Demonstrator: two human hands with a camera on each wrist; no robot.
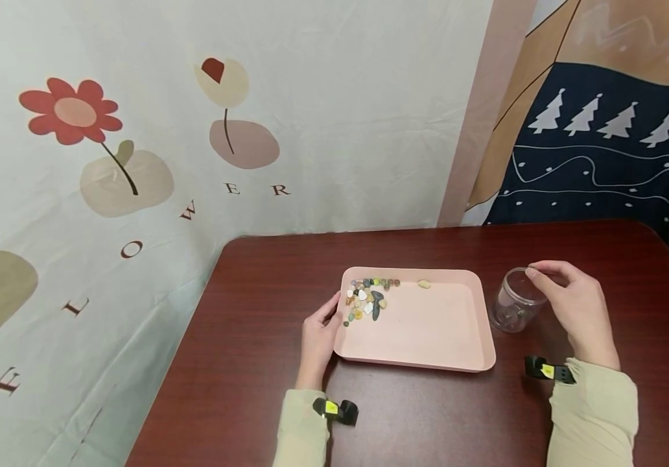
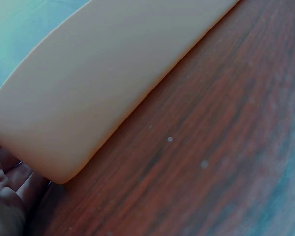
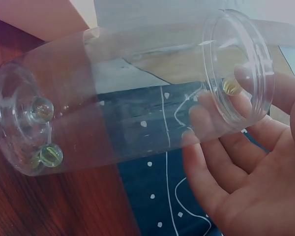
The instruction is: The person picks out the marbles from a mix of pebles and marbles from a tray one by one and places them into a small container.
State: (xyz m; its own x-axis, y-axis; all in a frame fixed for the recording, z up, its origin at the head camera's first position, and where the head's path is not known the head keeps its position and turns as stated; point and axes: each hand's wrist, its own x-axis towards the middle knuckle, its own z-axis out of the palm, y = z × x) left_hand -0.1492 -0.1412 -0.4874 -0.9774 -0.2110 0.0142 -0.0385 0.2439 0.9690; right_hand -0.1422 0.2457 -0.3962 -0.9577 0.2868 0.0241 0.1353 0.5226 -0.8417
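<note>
My left hand (image 1: 318, 340) grips the left edge of a pink rectangular tray (image 1: 422, 334). In the left wrist view, its curled fingers (image 2: 10, 189) show at the tray's corner. Pebbles (image 1: 363, 298) of several colours lie at the tray's left side, with a yellowish pebble (image 1: 424, 284) apart near the back rim. A clear jar (image 1: 512, 314) stands upright right of the tray. At its mouth, my right hand (image 1: 576, 305) pinches a yellowish glass marble (image 3: 231, 87) between thumb and fingers. Down at the jar's bottom lie a clear marble (image 3: 42, 109) and a yellow-green marble (image 3: 51, 155).
The dark red wooden table (image 1: 416, 415) carries the tray and jar. Behind it hangs a pale curtain (image 1: 358, 130) with flower prints and letters, and a navy cloth (image 1: 597, 168) with white trees at the right. Both wrists wear black straps (image 1: 547, 371).
</note>
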